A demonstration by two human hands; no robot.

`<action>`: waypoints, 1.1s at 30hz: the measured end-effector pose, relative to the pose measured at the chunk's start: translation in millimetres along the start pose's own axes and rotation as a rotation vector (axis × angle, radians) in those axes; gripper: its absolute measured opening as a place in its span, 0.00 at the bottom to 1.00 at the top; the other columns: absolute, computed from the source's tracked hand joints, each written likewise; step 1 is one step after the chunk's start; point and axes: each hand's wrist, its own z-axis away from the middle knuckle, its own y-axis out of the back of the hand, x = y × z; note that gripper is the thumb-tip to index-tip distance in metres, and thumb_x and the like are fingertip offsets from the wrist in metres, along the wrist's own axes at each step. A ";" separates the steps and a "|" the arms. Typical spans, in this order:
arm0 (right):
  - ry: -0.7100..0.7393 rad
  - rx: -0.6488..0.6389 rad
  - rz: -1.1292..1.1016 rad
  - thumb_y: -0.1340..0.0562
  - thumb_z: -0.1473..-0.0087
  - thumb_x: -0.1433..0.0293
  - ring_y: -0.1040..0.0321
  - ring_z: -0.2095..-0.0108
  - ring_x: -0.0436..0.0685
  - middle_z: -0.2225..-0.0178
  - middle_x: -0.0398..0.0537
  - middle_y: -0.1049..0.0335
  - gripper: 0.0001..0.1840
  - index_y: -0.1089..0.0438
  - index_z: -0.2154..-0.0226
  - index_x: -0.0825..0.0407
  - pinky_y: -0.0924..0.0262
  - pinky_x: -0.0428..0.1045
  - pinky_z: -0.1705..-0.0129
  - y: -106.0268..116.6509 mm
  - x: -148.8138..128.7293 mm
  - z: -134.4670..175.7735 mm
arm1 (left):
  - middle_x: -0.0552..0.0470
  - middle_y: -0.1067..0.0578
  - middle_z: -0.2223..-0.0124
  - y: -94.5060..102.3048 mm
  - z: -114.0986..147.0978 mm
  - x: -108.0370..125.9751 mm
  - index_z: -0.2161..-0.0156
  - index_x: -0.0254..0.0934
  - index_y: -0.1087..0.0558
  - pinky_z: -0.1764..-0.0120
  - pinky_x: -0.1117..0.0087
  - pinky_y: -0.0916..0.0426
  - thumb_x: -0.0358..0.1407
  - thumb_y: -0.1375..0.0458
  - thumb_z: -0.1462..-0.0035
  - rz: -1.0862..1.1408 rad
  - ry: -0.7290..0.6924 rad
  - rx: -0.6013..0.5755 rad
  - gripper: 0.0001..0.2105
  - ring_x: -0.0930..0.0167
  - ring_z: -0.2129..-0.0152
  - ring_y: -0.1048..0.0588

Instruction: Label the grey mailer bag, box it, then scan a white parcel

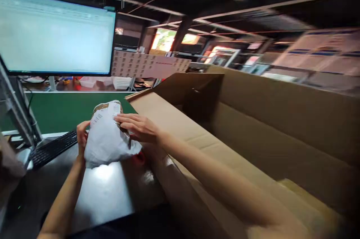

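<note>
A white plastic mailer bag (105, 139) with a printed label and strips of brown tape is held up above the grey table. My left hand (83, 136) grips its left edge, the fingers partly hidden behind the bag. On the upper right side of the bag lies my right hand (139, 126), its fingers pressed together against the tape and label; the thumb is out of sight. My right forearm crosses over the near flap of a large open cardboard box (180, 122).
To the left stand a monitor (56, 36) and a black keyboard (53, 149) on the grey table (109, 190). Behind them runs a green surface (64, 109). The box's tall wall (281, 119) fills the right side. Shelving and boxes in the background are blurred.
</note>
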 end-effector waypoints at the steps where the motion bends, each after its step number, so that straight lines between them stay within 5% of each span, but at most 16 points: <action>1: 0.010 -0.057 -0.048 0.47 0.29 0.71 0.39 0.31 0.60 0.37 0.60 0.30 0.18 0.35 0.40 0.55 0.35 0.59 0.34 -29.3 -1.9 4.0 | 0.40 0.26 0.44 21.9 11.5 -17.6 0.46 0.40 0.24 0.47 0.55 0.24 0.49 0.36 0.39 -0.136 -0.100 0.003 0.21 0.57 0.44 0.26; 3: -0.083 -0.246 -0.141 0.47 0.30 0.75 0.43 0.29 0.62 0.33 0.60 0.34 0.24 0.36 0.35 0.53 0.38 0.61 0.32 -97.5 -18.4 17.3 | 0.38 0.26 0.42 61.5 42.0 -51.1 0.44 0.37 0.24 0.42 0.54 0.27 0.44 0.44 0.33 -0.407 -0.143 -0.165 0.18 0.57 0.42 0.27; 5: -0.276 -0.506 -0.241 0.46 0.33 0.78 0.45 0.28 0.65 0.30 0.62 0.40 0.29 0.37 0.32 0.51 0.39 0.64 0.32 -171.0 -58.0 36.7 | 0.36 0.28 0.36 95.7 81.9 -77.2 0.41 0.36 0.25 0.39 0.52 0.30 0.35 0.51 0.30 -0.662 0.065 -0.510 0.19 0.57 0.37 0.30; 8: -0.627 -0.887 -0.460 0.41 0.44 0.84 0.40 0.31 0.71 0.30 0.62 0.39 0.33 0.28 0.39 0.50 0.40 0.71 0.32 -262.9 -146.5 67.6 | 0.37 0.29 0.32 133.3 149.4 -93.3 0.43 0.36 0.22 0.38 0.50 0.30 0.22 0.45 0.40 -0.821 0.385 -0.938 0.22 0.53 0.34 0.32; 11: -0.916 -0.850 -0.629 0.39 0.47 0.83 0.33 0.35 0.68 0.35 0.57 0.31 0.30 0.25 0.44 0.47 0.39 0.66 0.32 -312.4 -226.1 85.1 | 0.38 0.30 0.31 153.2 211.2 -85.3 0.42 0.39 0.22 0.35 0.45 0.34 0.20 0.40 0.47 -0.819 0.460 -1.077 0.27 0.51 0.33 0.32; 14: -1.065 -0.712 -0.596 0.49 0.41 0.81 0.29 0.39 0.65 0.40 0.58 0.27 0.30 0.28 0.41 0.48 0.33 0.60 0.37 -328.0 -273.6 85.4 | 0.39 0.33 0.29 167.0 257.8 -68.2 0.35 0.38 0.28 0.30 0.44 0.40 0.24 0.44 0.38 -0.846 0.468 -1.075 0.27 0.53 0.30 0.37; 17: -1.059 -0.662 -0.665 0.48 0.43 0.81 0.24 0.46 0.63 0.48 0.54 0.22 0.27 0.26 0.47 0.46 0.28 0.55 0.44 -337.0 -298.9 73.9 | 0.41 0.27 0.33 185.9 283.6 -49.6 0.40 0.38 0.23 0.32 0.51 0.36 0.29 0.49 0.34 -0.833 0.435 -0.898 0.21 0.58 0.34 0.31; 21: -0.755 -0.507 -0.856 0.40 0.44 0.75 0.27 0.42 0.65 0.43 0.56 0.25 0.27 0.29 0.42 0.49 0.31 0.56 0.39 -371.1 -318.2 39.1 | 0.42 0.20 0.43 219.0 293.6 -22.9 0.47 0.40 0.20 0.40 0.55 0.28 0.34 0.52 0.31 -0.874 0.462 -0.539 0.19 0.60 0.44 0.22; 27: -0.324 -0.419 -0.937 0.29 0.46 0.57 0.48 0.28 0.75 0.25 0.64 0.51 0.46 0.41 0.29 0.46 0.46 0.69 0.30 -427.2 -331.9 -33.3 | 0.43 0.16 0.53 274.0 339.4 15.0 0.53 0.42 0.19 0.49 0.59 0.23 0.42 0.55 0.31 -0.963 0.729 -0.175 0.21 0.60 0.55 0.17; 30: -0.446 -0.430 -0.909 0.29 0.45 0.59 0.46 0.29 0.73 0.26 0.63 0.49 0.42 0.38 0.31 0.47 0.44 0.68 0.30 -420.9 -344.5 -65.4 | 0.42 0.15 0.54 285.8 352.1 31.7 0.54 0.40 0.19 0.56 0.61 0.21 0.38 0.52 0.35 -1.031 0.934 -0.305 0.18 0.61 0.62 0.16; 33: -0.423 -0.384 -0.938 0.34 0.39 0.60 0.27 0.44 0.67 0.45 0.59 0.24 0.23 0.25 0.46 0.53 0.30 0.60 0.44 -384.2 -372.1 -101.8 | 0.43 0.16 0.57 265.6 317.8 34.6 0.55 0.37 0.18 0.61 0.63 0.22 0.33 0.47 0.40 -1.127 0.941 -0.659 0.15 0.61 0.64 0.16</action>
